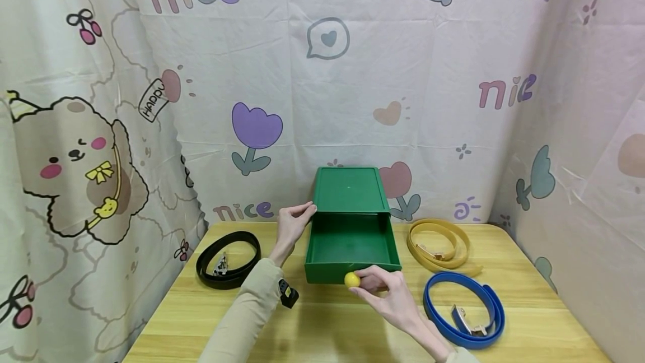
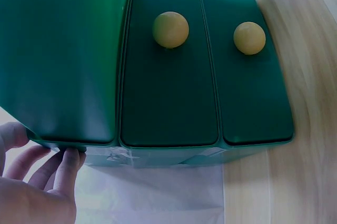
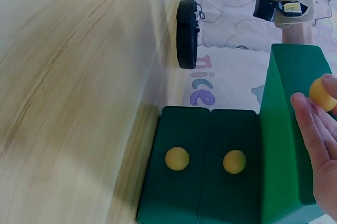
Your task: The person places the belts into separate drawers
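A small green drawer cabinet (image 1: pixel 353 189) stands at the back of the table with its top drawer (image 1: pixel 353 276) pulled well out. The drawer's inside looks bare. My right hand (image 1: pixel 390 296) pinches the round yellow knob (image 1: pixel 352 279) on this drawer's front between thumb and fingers. With its fingertips, my left hand (image 1: pixel 293 228) touches the cabinet's left side near the upper front edge. Below, the left wrist view shows a middle drawer (image 2: pixel 166 92) and a bottom drawer (image 2: pixel 253 92), both closed, each with a yellow knob.
A coiled black belt (image 1: pixel 201 266) lies left of the cabinet. To the right are a coiled yellow belt (image 1: pixel 466 240) and, nearer, a coiled blue belt (image 1: pixel 496 312). A printed curtain (image 1: pixel 327 99) hangs right behind the wooden table (image 1: pixel 322 335) and along both sides.
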Tool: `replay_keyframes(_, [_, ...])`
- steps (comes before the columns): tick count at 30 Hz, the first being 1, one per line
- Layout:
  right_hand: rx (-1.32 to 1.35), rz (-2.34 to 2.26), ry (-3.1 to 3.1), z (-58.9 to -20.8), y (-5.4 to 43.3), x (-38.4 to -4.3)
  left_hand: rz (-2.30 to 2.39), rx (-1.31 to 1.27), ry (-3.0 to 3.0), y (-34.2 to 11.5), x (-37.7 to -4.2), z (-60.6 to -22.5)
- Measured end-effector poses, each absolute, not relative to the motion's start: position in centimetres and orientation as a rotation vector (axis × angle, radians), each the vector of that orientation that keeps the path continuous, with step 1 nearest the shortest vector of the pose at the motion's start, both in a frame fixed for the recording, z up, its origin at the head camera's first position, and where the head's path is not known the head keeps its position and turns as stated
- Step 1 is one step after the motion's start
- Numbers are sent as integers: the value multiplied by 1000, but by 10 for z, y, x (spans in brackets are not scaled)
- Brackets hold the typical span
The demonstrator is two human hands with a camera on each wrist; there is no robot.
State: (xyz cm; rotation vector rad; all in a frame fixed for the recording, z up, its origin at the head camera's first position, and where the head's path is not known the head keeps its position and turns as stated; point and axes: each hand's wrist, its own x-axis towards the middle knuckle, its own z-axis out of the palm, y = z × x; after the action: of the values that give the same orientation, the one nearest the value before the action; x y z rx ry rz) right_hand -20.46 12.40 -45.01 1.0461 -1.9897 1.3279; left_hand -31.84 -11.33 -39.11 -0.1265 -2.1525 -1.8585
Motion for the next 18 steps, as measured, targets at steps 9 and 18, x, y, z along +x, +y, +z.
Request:
replay_keyframes(9, [1032, 1371, -2015, -448, 123, -197, -1850, -125, -2154, -113, -318, -391])
replay_keyframes(18, [1054, 1351, -1979, -449, 123, -195, -1854, -129, -2149, -113, -318, -391])
